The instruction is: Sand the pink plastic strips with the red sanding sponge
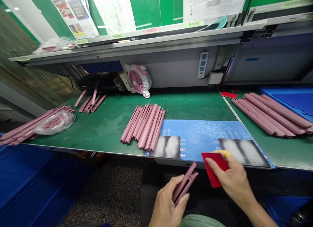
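Note:
My left hand is closed round a pink plastic shell part, which has a long slot and points up and to the right. Red and flat, a card-like sheet is pinched between the thumb and fingers of my right hand, a short way right of the part. A yellow cover wraps one right finger. Both hands are in front of the bench edge. Beyond them, two grey-and-white pads lie on a blue sheet. Several similar pink parts rest side by side left of that sheet.
More pink parts lie at the right, beside a blue tray. At the left are further long parts and a clear plastic bag. A pink-and-white fan stands at the back, below a shelf. Blue bins sit lower left.

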The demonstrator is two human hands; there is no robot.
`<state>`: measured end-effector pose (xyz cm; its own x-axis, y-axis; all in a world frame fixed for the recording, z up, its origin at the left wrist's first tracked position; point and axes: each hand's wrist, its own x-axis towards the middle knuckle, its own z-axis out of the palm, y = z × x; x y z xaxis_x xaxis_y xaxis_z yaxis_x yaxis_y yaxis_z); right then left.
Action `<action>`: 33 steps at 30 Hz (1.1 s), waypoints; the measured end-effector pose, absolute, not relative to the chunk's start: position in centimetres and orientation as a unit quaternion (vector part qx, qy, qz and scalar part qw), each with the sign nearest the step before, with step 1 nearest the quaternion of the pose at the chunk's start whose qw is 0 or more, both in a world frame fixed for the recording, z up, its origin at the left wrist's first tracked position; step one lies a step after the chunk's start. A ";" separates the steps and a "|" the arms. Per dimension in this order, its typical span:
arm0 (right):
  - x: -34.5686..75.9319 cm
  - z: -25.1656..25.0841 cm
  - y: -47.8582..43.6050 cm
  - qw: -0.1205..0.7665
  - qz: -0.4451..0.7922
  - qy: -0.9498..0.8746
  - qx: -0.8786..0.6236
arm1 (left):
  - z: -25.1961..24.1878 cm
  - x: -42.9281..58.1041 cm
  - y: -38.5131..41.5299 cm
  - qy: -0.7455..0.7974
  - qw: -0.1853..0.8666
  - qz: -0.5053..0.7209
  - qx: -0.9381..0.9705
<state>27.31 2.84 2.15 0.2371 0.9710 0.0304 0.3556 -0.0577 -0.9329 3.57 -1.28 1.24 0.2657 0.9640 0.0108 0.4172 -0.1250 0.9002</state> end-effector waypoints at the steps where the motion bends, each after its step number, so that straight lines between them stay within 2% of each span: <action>1: 27.2 2.0 2.9 0.474 0.357 -0.476 -0.649 | 1.2 3.5 -1.2 0.513 0.420 0.329 0.672; 4: 26.0 1.5 2.6 0.499 0.443 -0.446 -0.597 | 1.2 3.5 -1.0 0.518 0.402 0.346 0.671; 6: 24.8 1.0 2.2 0.502 0.483 -0.457 -0.553 | 1.4 3.5 -0.9 0.501 0.431 0.361 0.658; 12: 25.8 -1.4 1.4 0.527 0.552 -0.361 -0.536 | 2.0 2.2 -0.5 0.379 0.694 0.354 0.500; 15: 26.9 -1.7 1.1 0.567 0.554 -0.329 -0.513 | 2.0 2.1 -0.2 0.363 0.752 0.335 0.435; 17: 27.0 -0.9 1.0 0.586 0.522 -0.387 -0.485 | 1.9 2.5 0.0 0.349 0.782 0.315 0.409; 19: 26.6 0.3 1.1 0.567 0.475 -0.488 -0.464 | 2.0 2.9 0.0 0.323 0.806 0.273 0.415; 22: 26.1 1.6 1.7 0.508 0.398 -0.609 -0.462 | 3.0 3.2 -0.2 0.320 0.785 0.201 0.491; 27: 25.7 1.6 3.1 0.409 0.336 -0.710 -0.464 | 4.1 2.5 -0.5 0.456 0.527 0.220 0.682; 28: 25.5 1.5 3.1 0.401 0.337 -0.712 -0.468 | 3.7 2.4 -0.6 0.459 0.528 0.214 0.682; 31: 25.1 1.7 2.6 0.398 0.382 -0.678 -0.485 | 2.0 2.3 -0.7 0.406 0.658 0.181 0.607; 33: 24.9 1.9 2.3 0.398 0.410 -0.650 -0.500 | 1.3 2.4 -0.8 0.381 0.690 0.184 0.587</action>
<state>24.89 2.32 1.93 -0.1820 0.9774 0.1078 0.3246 0.1632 -0.9317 2.43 -0.84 1.29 0.6415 0.7015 -0.3105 0.1942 0.2431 0.9504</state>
